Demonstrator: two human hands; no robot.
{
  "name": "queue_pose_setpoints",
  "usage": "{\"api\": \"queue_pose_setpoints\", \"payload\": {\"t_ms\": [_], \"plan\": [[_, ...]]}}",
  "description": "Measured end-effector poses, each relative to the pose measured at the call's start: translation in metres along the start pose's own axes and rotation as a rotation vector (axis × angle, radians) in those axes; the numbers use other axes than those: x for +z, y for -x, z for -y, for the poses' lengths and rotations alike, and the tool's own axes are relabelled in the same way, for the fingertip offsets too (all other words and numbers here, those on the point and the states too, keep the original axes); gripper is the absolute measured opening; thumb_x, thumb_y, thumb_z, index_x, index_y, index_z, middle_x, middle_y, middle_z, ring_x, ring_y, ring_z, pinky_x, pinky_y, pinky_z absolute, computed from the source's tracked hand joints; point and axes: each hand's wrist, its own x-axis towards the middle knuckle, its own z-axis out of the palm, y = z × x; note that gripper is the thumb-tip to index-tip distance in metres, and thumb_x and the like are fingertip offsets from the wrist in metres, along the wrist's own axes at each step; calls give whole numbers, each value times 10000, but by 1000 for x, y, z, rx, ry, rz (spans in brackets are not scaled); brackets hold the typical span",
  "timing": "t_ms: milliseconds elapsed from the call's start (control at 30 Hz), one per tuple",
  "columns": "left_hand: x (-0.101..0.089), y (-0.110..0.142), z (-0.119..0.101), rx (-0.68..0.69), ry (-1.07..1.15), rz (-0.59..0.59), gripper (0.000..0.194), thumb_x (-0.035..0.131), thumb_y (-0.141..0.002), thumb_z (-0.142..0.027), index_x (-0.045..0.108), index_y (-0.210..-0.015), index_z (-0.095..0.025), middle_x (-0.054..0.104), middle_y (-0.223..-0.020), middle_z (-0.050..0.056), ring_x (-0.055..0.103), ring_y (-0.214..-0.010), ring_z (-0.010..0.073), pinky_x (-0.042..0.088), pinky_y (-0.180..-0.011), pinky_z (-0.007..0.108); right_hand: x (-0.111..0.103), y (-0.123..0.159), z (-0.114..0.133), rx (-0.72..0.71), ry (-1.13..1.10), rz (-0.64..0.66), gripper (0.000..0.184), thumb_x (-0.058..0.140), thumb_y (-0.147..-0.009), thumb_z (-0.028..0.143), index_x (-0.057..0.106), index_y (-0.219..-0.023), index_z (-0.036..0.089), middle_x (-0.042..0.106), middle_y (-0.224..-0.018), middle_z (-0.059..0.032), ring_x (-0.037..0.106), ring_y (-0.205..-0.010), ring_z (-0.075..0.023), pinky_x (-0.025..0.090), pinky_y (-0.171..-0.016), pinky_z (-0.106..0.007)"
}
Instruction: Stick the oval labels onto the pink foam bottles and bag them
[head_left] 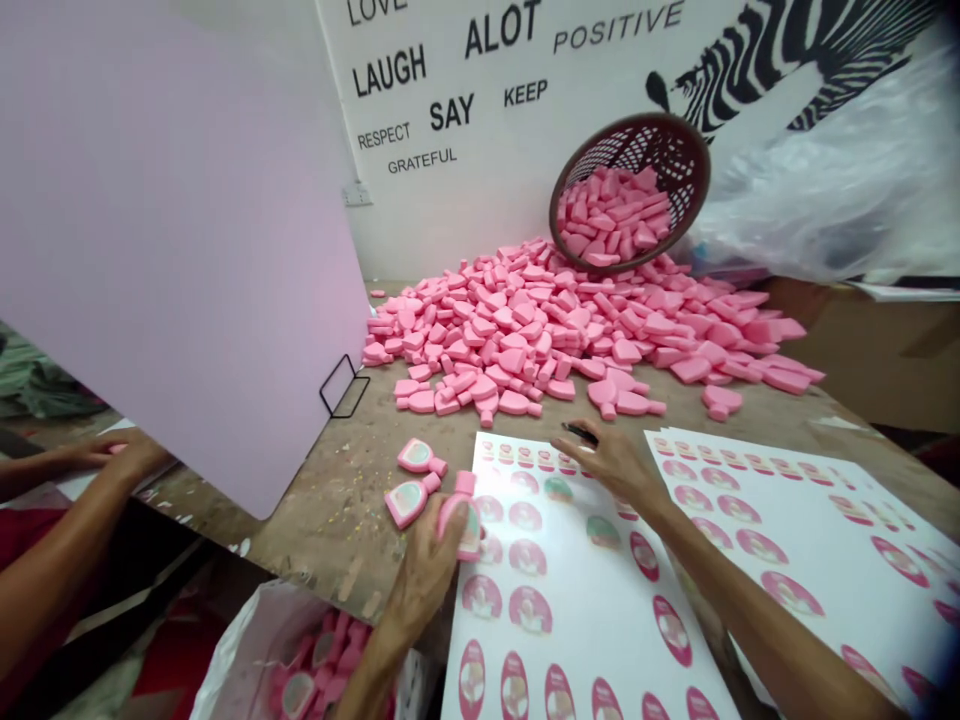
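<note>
Labelled output is limited: two labelled pink foam bottle shapes (412, 480) lie on the near edge of the scuffed wooden worktop (337, 530), and a white plastic bag (240, 650) below that edge holds more labelled pieces (300, 692). The left hand (424, 585) has its fingers closed around a third pink foam piece (465, 520), which carries a label. The right hand (607, 465) rests at the top of the nearer label sheet (592, 610), fingers extended, with a small dark implement (580, 432) at the fingertips; whether it is gripped cannot be told. Both sheets retain many oval labels, and a second label sheet (795, 560) lies to the right. A large unlabelled heap (525, 330) covers the far worktop, spilling from a tipped brown basket (630, 190). A pale pink board (172, 250) on a wire stand (343, 385) partly screens a co-worker's hands (101, 452) at the left.
</note>
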Motion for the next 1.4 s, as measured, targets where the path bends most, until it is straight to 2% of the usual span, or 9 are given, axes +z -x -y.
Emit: {"api": "queue_pose_setpoints", "payload": {"t_ms": [233, 433, 500, 633, 700, 767, 933, 1133, 1400], "plan": [[-30, -24, 28, 288, -742, -359, 257, 454, -897, -375, 634, -940, -197, 632, -997, 111, 585, -953, 290, 449, -835, 440, 41, -88, -4, -3, 167, 15, 211, 643, -749, 287, 688, -875, 124, 722, -829, -152, 660, -725, -261, 450, -604, -319], [-22, -33, -11, 496, -538, -400, 279, 536, -865, -366, 624, -1059, -186, 547, -1176, 129, 513, -1129, 273, 434, -955, 440, -9, -52, 14, -127, 151, 186, 221, 608, -793, 332, 701, -904, 166, 718, -842, -78, 632, -710, -191, 433, -628, -264], [-11, -34, -27, 391, -363, -193, 350, 593, -823, -406, 617, -1099, -192, 560, -1192, 124, 524, -1141, 268, 452, -943, 411, -40, -20, 31, -224, 86, 325, 254, 639, -780, 398, 703, -942, 213, 714, -887, -29, 629, -747, -168, 443, -658, -241], [20, -16, -40, -94, 49, 694, 345, 654, -776, -436, 662, -992, -166, 679, -924, 99, 652, -844, 227, 522, -740, 329, -84, 44, 61, -442, -101, 665, 256, 615, -826, 435, 686, -971, 237, 686, -914, -4, 613, -813, -156, 445, -720, -241], [37, -1, -35, -295, 263, 929, 316, 656, -779, -421, 655, -916, -137, 683, -793, 93, 654, -687, 193, 521, -636, 292, -88, 64, 55, -385, -160, 656, 250, 609, -835, 432, 667, -980, 237, 682, -937, -4, 612, -833, -155, 450, -739, -242], [53, 11, -25, -357, 405, 857, 316, 667, -775, -416, 627, -905, -130, 669, -734, 77, 627, -597, 154, 506, -567, 251, -81, 76, 32, -268, -167, 490, 259, 520, -893, 435, 639, -991, 226, 685, -933, -12, 617, -829, -156, 457, -734, -250], [87, 6, -10, -168, 303, 435, 388, 642, -777, -493, 588, -924, -137, 634, -810, 56, 590, -551, 114, 485, -476, 211, -43, 95, -35, -79, 114, -50, 251, 418, -935, 365, 593, -855, 205, 688, -825, -38, 614, -753, -183, 413, -724, -317], [120, -16, -8, -122, 253, 386, 453, 602, -782, -547, 532, -960, -137, 551, -781, 21, 667, -595, 173, 519, -513, 250, -22, 111, -46, -130, 241, -125, 177, 496, -901, 313, 612, -837, 194, 684, -855, -63, 580, -813, -218, 312, -760, -361], [123, -19, -3, -128, 247, 402, 432, 584, -804, -544, 506, -955, -146, 606, -785, 60, 712, -690, 242, 509, -537, 244, -24, 104, -51, -195, 222, -79, 130, 536, -872, 262, 597, -772, 207, 678, -792, -23, 573, -776, -187, 317, -764, -337]]}}
